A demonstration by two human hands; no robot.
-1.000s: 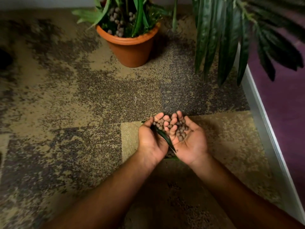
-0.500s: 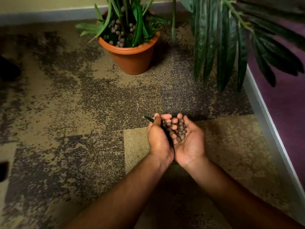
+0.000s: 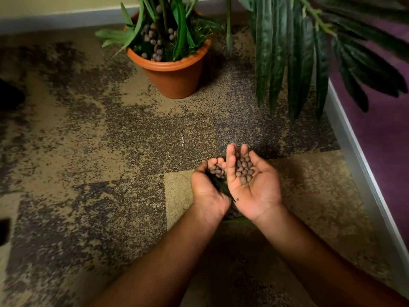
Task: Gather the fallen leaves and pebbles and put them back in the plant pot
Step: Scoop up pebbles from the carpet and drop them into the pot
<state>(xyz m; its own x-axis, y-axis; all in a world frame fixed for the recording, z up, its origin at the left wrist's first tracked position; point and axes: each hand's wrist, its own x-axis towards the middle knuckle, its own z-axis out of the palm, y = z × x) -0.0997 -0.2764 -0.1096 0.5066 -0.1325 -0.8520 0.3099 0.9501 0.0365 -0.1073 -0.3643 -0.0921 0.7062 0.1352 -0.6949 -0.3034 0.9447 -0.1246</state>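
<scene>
My right hand point(image 3: 254, 187) is cupped palm up with several brown pebbles point(image 3: 243, 169) lying in it. My left hand point(image 3: 207, 189) curls beside it, touching, around more pebbles and a dark green leaf point(image 3: 221, 187) that sticks out between the two palms. Both hands hover over the carpet, well short of the orange plant pot point(image 3: 174, 74). That pot stands at the top centre with green leaves and several pebbles inside it. Something dark, perhaps more pebbles and a leaf, lies on the carpet under my wrists, mostly hidden.
A large plant with long dark fronds point(image 3: 294, 54) hangs over the upper right. A grey baseboard point(image 3: 363, 173) and purple wall run along the right side. Another baseboard point(image 3: 55, 18) lines the far wall. The floor is mottled tan and dark carpet point(image 3: 88, 140).
My hands have risen and the view has tilted up, so the pot sits lower in the frame. The right palm has opened flatter while the left has curled tighter.
</scene>
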